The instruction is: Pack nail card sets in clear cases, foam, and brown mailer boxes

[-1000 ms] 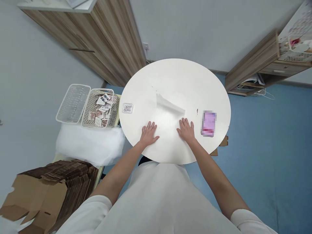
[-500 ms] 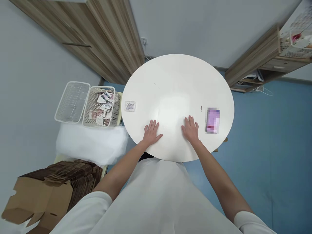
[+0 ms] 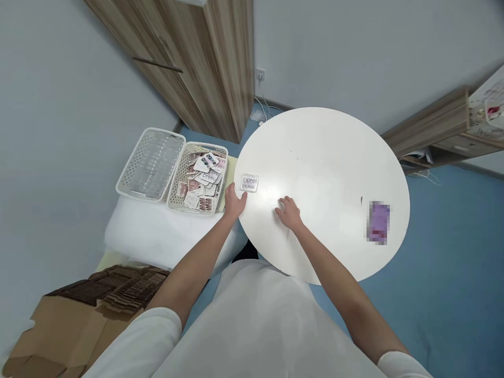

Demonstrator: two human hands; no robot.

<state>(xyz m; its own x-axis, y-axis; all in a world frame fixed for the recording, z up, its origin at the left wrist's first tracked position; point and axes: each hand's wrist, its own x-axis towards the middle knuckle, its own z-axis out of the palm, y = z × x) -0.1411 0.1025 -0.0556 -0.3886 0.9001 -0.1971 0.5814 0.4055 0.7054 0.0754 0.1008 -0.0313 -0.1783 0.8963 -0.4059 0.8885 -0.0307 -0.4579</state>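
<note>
At the left edge of the white round table (image 3: 323, 157), my left hand (image 3: 233, 203) is open, its thumb and fingers apart at the rim. Just above its thumb lies a small clear plastic case (image 3: 249, 182) with rows of pale lilac oval pieces inside; I cannot tell whether the thumb touches it. My right hand (image 3: 290, 213) is over the near middle of the tabletop, fingers apart and slightly bent, holding nothing. A white perforated basket (image 3: 170, 202) left of the table holds many small printed cards and packs (image 3: 205, 176).
Beside it, a second white basket (image 3: 120, 184) holds stacked clear plastic cases (image 3: 153, 160). White wrapping material (image 3: 157, 228) and folded cardboard boxes (image 3: 74, 325) lie nearer me. A pixelated purple item (image 3: 378, 223) rests at the table's right. A wood-grain cabinet (image 3: 212, 63) stands behind.
The view has turned left. My left hand has moved left to the table's edge by the clear case. My right hand has shifted left across the tabletop.
</note>
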